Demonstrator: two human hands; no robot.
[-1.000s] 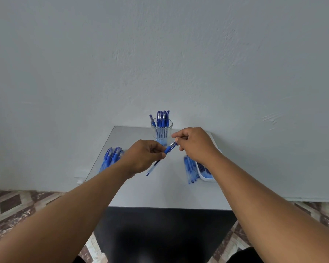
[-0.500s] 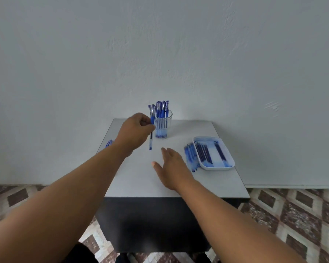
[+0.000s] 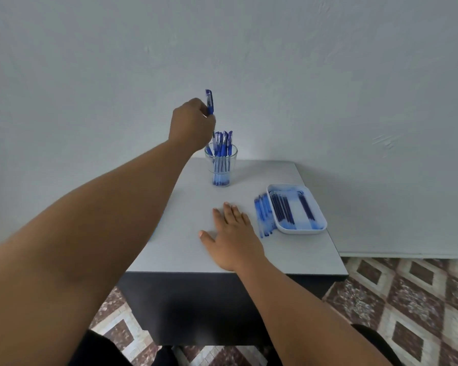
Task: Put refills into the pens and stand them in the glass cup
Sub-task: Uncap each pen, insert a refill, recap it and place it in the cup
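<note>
The left arm stretched forward and upward, its hand (image 3: pixel 192 125) raised with fingers curled round a pen (image 3: pixel 209 101) held upright. The right arm reached forward lower, its hand (image 3: pixel 232 237) lying palm down on the desk (image 3: pixel 185 244), fingers straight and slightly spread.

A grey table (image 3: pixel 249 249) stands against a pale wall (image 3: pixel 302 75) on patterned floor tiles (image 3: pixel 413 299).

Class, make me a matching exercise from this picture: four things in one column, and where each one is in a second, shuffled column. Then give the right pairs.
Things
1. single blue capped pen
2. clear glass cup
3. white oblong tray
4. right hand

Places
A. flat on the grey table
B. at the table's right edge, holding dark refills
C. gripped by the left hand, above the cup
D. near the wall, full of pens

Pairs: 1-C, 2-D, 3-B, 4-A
</note>
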